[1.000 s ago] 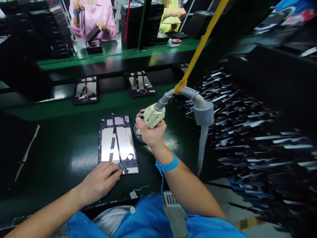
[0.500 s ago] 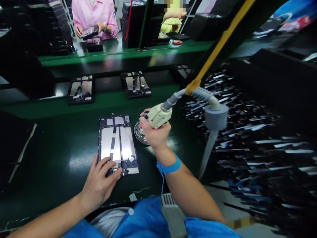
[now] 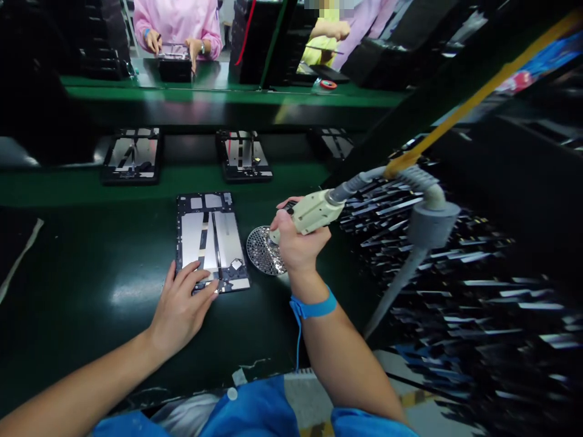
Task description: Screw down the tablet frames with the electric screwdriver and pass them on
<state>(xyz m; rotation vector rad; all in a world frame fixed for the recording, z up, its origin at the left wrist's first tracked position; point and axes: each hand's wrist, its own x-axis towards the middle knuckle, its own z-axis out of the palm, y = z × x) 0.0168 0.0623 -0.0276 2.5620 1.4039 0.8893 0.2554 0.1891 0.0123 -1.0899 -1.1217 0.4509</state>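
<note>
Blue cloth point(image 3: 262, 403) is being worn nearest the camera. Flat on the green table point(image 3: 104, 243), an opened device point(image 3: 230, 243) is being touched near its lower edge by the left hand point(image 3: 181, 306), fingers loosely spread. Just right of it, a cream corded tool point(image 3: 316, 212) is being gripped by the right hand point(image 3: 300, 247), its nose at a perforated metal dish point(image 3: 262, 258). Beyond, similar devices point(image 3: 234, 155) are lying in a row; farther, a dark box point(image 3: 175, 68) is being touched by a co-worker point(image 3: 177, 24) in pink.
</note>
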